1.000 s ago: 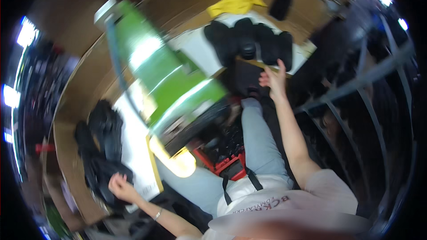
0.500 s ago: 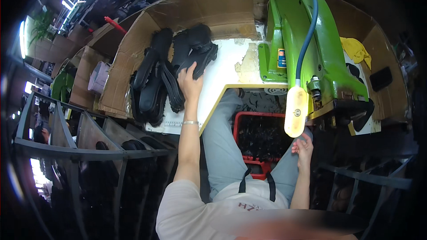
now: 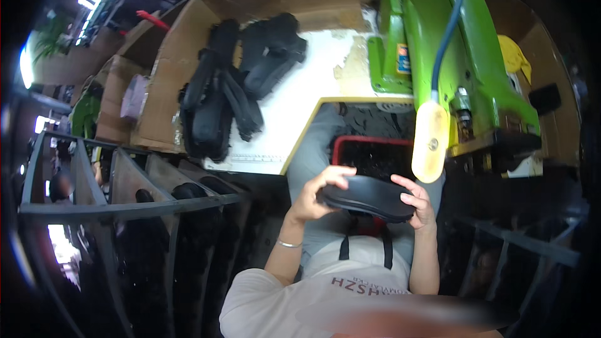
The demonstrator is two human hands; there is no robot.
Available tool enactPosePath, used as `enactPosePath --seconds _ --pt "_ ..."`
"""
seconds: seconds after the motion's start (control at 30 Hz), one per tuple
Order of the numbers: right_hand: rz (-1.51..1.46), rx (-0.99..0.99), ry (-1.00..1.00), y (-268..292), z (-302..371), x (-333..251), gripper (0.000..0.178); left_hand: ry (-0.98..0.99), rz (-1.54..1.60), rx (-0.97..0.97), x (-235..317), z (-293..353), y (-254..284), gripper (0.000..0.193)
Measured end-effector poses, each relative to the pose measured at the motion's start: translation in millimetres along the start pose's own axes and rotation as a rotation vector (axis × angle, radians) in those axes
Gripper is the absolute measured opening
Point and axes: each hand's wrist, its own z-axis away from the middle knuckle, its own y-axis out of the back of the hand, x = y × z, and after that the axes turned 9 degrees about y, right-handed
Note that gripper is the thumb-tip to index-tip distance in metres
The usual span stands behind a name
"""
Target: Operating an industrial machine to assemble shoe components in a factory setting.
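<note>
Over my lap, a black shoe sole is held crosswise between both hands. My left hand grips its left end, thumb and fingers closed around it. At the other end, my right hand is closed on the sole's right tip with the fingers along its upper edge. On the white tabletop to the left lies a pile of similar black soles, stacked and leaning on one another. A green machine stands at the right, its yellow oblong lamp hanging just above my right hand.
Cardboard walls surround the white table, whose front has a yellow-edged cutout. Below it, between my knees, sits a red crate. Grey metal racks with dark items stand at the left. A yellow cloth lies behind the machine.
My left hand has brought a sole from the pile to my lap. The right hand, empty before, now grips its other end. The view has shifted slightly.
</note>
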Motion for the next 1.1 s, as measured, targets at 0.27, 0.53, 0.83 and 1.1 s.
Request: enactPosePath --seconds 0.27,0.53,0.83,1.1 --pt "0.317 0.282 0.329 19 71 38 0.056 0.499 0.566 0.159 -5 -33 -115 0.032" --pt "0.129 0.319 0.265 3 79 49 0.035 0.574 0.075 0.02 29 -106 -140 0.022" --pt "0.202 0.379 0.37 35 103 10 0.055 0.399 0.26 0.26 0 -77 -149 0.013" --pt "0.14 0.619 0.806 50 74 -80 0.063 0.134 -0.251 0.272 -10 -86 -150 0.016"
